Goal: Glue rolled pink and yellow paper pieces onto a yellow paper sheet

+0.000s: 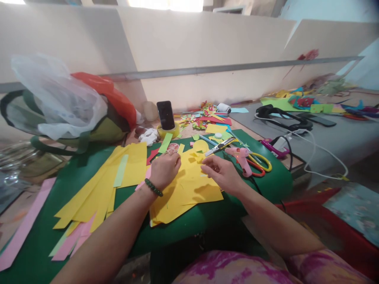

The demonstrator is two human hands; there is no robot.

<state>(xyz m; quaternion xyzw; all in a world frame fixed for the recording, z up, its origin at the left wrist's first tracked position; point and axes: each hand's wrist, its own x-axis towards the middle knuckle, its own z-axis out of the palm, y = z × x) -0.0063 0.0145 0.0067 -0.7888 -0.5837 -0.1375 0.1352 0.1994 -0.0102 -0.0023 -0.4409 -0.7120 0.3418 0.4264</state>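
My left hand (165, 169), with a green bead bracelet (154, 187) on its wrist, is closed over the yellow paper sheets (177, 193). Its fingertips face away, so whatever they hold is hidden. To the right, my right hand (222, 173) has its fingers loosely curled, with thumb and forefinger apart. Just beyond its fingertips is a small folded yellow paper piece (196, 158); I see no clear grip on it. A yellow paper circle (201, 146) lies behind. Close to the right hand are a utility knife (219, 146), a pink glue gun (241, 157) and scissors (263, 162).
Yellow paper strips (91, 189) fan out at left on the green board (160, 240). A phone (165, 115) leans upright by a tape roll (168, 131). Bags (68, 102) stand back left. Paper flowers (209, 108) lie behind; a white cable (318, 150) hangs at right.
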